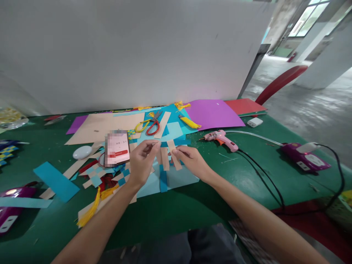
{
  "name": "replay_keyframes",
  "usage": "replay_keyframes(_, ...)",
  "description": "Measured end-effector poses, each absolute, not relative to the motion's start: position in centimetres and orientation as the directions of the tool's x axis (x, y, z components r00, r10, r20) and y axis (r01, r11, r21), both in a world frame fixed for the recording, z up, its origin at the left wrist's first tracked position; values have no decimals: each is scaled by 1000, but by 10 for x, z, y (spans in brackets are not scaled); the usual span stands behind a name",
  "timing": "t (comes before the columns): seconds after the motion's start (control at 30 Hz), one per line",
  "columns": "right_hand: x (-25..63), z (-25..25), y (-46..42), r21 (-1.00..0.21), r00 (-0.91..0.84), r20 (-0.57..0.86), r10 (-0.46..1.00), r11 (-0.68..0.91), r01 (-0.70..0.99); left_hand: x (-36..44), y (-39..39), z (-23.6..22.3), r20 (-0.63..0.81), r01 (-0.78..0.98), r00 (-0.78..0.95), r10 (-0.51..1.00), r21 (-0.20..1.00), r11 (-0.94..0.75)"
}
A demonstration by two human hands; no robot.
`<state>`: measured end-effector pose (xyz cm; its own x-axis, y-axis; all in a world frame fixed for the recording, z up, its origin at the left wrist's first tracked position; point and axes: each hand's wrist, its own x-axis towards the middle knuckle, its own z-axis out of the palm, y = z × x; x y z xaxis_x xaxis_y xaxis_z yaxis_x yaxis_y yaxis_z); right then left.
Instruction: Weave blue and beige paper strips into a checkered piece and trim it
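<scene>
My right hand (187, 156) pinches a tan paper strip (174, 156) between thumb and fingers, over the light blue sheets (181, 179). My left hand (145, 157) has thumb and fingertips together beside the strips; I cannot tell whether they grip one.

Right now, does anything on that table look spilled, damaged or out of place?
The clutter: paper strips lie jumbled around the phone on the left. The pink glue gun lies on its side, straight on the green table, with no stand. I see no spill.
</scene>
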<state>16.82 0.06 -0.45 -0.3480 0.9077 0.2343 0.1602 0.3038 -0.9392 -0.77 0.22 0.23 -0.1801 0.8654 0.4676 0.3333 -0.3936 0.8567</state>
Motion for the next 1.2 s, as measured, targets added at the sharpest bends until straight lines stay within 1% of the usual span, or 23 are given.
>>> replay_keyframes(0.13,167,-9,3,-909,-302,258,918,336,245,-8,1,3,472,346,-166,866,850,-397)
replay_keyframes(0.33,166,-13,3,-870,-326,294,899,393,300,-7,0,4,477,335,-127,870,846,-415)
replay_keyframes(0.43,165,-13,3,-871,-296,273,915,366,328,-7,-1,5,461,345,-125,879,851,-397)
replay_keyframes(0.53,165,-11,2,-900,-260,232,937,308,307,-7,-1,4,448,354,-123,886,854,-382)
replay_keyframes(0.6,165,-8,2,-938,-259,193,946,256,234,-7,-1,5,447,359,-122,886,852,-381)
replay_keyframes(0.7,164,-6,2,-992,-288,118,950,126,9,-7,-3,6,444,353,-110,889,854,-382)
replay_keyframes(0.8,164,-8,2,-971,-291,76,954,3,-240,-5,-5,8,442,338,-74,894,855,-394)
replay_keyframes(0.87,164,-9,2,-938,-294,55,954,-52,-343,-4,-6,9,445,341,-48,894,849,-404)
replay_keyframes(1.0,165,-8,3,-899,-300,-7,954,-137,-416,-3,-7,8,462,355,-33,886,835,-421)
replay_keyframes(1.2,166,-10,5,-861,-283,-42,958,-179,-476,-4,-7,6,489,378,-21,872,811,-446)
